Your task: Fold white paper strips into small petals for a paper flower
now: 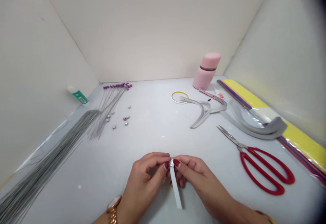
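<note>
Between my two hands is a narrow white paper strip (175, 190), folded into a small knot at its far end, its free tail pointing down toward me. My left hand (150, 171) pinches the knot from the left with thumb and fingertips. From the other side, my right hand (193, 173) grips the same knot, thumb on top and fingers curled beneath. Part of the knot is covered by the fingertips. Several small silvery folded pieces (114, 127) lie farther off to the left, one of them reddish (124, 119).
Red-handled scissors (254, 162) lie open at right, near curled white paper strips (254, 132), yellow packaged sheets (300, 135) and a pink measuring tape (214, 96). Behind stand a pink bottle (206, 71) and a tape ring (173, 100). Grey wires (56, 152), purple-tipped stems (117, 86) and a green-white tube (77, 95) are left.
</note>
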